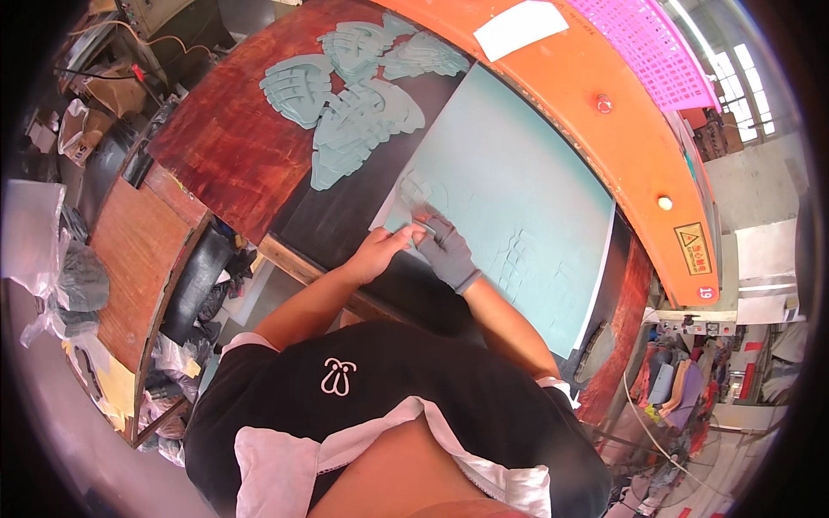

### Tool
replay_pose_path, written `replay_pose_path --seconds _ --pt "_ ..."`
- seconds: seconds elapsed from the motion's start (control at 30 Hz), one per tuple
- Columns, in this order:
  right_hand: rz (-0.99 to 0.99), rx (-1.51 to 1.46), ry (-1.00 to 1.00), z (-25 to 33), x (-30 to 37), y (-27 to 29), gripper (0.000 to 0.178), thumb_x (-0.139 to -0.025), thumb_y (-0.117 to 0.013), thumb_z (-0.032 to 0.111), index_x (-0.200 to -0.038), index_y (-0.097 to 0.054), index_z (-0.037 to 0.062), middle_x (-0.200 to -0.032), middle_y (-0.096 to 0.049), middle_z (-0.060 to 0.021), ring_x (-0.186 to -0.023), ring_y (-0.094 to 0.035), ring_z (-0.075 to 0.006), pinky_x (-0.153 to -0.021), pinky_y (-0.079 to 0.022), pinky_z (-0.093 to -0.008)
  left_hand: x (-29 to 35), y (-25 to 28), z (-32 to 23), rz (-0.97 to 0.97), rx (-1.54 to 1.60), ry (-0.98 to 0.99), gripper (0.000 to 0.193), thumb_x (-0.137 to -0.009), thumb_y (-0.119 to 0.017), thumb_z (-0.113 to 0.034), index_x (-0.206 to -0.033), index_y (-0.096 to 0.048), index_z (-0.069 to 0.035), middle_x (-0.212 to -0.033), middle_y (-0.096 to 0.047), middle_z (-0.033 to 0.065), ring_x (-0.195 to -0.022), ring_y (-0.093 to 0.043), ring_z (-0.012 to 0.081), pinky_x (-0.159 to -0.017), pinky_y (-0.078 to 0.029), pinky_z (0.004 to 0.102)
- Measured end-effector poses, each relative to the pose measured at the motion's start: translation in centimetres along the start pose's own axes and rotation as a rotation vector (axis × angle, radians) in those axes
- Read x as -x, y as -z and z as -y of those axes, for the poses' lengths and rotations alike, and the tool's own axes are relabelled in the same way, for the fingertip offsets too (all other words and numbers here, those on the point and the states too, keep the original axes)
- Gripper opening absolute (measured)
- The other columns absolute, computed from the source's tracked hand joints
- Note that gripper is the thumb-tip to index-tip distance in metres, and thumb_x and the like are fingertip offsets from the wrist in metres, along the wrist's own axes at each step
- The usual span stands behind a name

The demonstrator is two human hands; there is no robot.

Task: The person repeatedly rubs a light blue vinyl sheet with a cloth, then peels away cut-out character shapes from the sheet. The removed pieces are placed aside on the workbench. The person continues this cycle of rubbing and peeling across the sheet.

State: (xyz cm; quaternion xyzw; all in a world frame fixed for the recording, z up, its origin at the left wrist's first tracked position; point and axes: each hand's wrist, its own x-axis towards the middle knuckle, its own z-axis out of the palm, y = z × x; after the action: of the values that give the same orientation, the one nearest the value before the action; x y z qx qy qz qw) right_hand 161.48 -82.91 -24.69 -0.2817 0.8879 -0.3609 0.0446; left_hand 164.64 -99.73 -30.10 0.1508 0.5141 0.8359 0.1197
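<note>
My bare left hand (380,253) is closed in a pinch, its fingertips meeting the fingers of my right hand. My right hand (447,252) wears a grey glove that leaves some fingertips bare, and its fingers are bent closed. Both are at the near left edge of a pale blue-green sheet (518,155). A thin pale piece seems to be between the fingertips, too small and blurred to name. Cut outlines with slits (516,256) show in the sheet. To the far left lie several stacks of cut blue-green pieces (358,121) with slits and ridges.
An orange machine beam (596,112) spans the far side, with a pink basket (648,52) and white paper (521,30) on it. The table has a reddish worn top (229,129) and a black board (332,203). A wooden side table (142,250) and bags stand left.
</note>
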Motion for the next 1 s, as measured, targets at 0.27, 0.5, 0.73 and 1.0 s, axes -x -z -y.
replay_pose_path --seconds 0.27,0.5,0.73,1.0 --pt "-0.227 -0.629 -0.440 -3.7 -2.0 3.0 0.031 -0.088 -0.059 0.026 -0.109 -0.060 0.0038 -0.084 -0.062 -0.0090 -0.080 -0.062 -0.0192 -0.071 -0.048 -0.0305 1.7 -0.1 0.6 -0.155 -0.169 0.058 0.043 -0.100 -0.035 -0.031 -0.116 -0.058 0.001 -0.116 -0.061 0.0082 -0.104 -0.053 0.0144 -0.093 -0.040 0.0310" --pt "-0.828 -0.909 -0.539 -10.5 -6.7 16.7 0.019 -0.093 -0.051 0.017 -0.102 -0.052 0.0007 -0.090 -0.059 -0.0097 -0.083 -0.060 -0.0218 -0.073 -0.053 -0.0375 3.3 0.1 1.3 -0.310 0.019 0.166 0.039 -0.099 -0.037 -0.030 -0.111 -0.056 0.002 -0.107 -0.066 0.0086 -0.093 -0.057 0.0130 -0.082 -0.045 0.0307" --pt "-0.927 -0.547 -0.265 -4.7 -8.0 27.9 0.034 -0.093 -0.045 0.026 -0.108 -0.057 -0.0027 -0.101 -0.061 -0.0117 -0.091 -0.059 -0.0225 -0.077 -0.052 -0.0376 3.4 0.5 1.5 -0.406 0.339 0.176 0.040 -0.099 -0.039 -0.029 -0.114 -0.053 0.005 -0.107 -0.064 0.0111 -0.080 -0.059 0.0133 -0.078 -0.047 0.0291" --pt "-0.458 0.385 -0.191 -1.8 1.5 15.0 0.029 -0.091 -0.054 0.036 -0.107 -0.057 0.0122 -0.093 -0.063 -0.0132 -0.086 -0.062 -0.0290 -0.075 -0.048 -0.0376 4.4 -5.3 2.3 -0.344 0.707 0.566 0.034 -0.097 -0.043 -0.029 -0.124 -0.045 -0.008 -0.120 -0.055 0.0085 -0.096 -0.060 0.0201 -0.082 -0.046 0.0360"
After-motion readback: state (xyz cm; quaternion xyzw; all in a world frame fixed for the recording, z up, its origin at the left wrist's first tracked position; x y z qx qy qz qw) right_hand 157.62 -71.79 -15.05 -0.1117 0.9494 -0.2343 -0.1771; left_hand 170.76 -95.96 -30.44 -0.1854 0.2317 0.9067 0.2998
